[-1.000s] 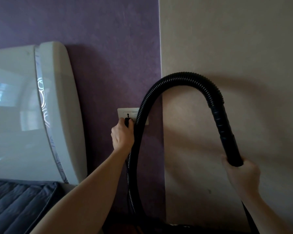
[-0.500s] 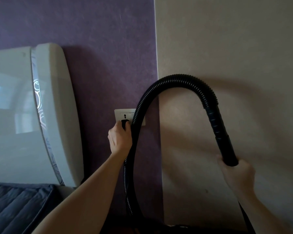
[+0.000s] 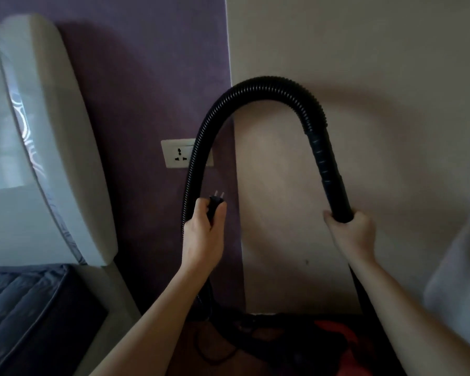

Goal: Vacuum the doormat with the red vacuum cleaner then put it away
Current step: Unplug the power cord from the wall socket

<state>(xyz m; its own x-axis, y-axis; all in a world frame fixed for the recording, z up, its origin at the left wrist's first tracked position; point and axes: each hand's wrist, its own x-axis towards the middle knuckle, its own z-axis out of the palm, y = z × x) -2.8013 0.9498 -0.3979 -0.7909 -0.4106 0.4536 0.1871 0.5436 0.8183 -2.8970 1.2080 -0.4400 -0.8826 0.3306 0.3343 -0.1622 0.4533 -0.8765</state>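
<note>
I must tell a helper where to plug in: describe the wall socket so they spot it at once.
Find the purple wall between the white headboard and the beige wall. Near its right edge sits the socket, a white plate partly behind the black hose. It is the only fitting there, its dark holes empty.

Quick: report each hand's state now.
Left hand: holds the black two-pin power plug, out of the white wall socket.
Right hand: grips the black ribbed vacuum hose at its smooth end.

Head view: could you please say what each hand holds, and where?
Left hand holds the plug by its body; right hand holds the hose at its rigid end.
</note>
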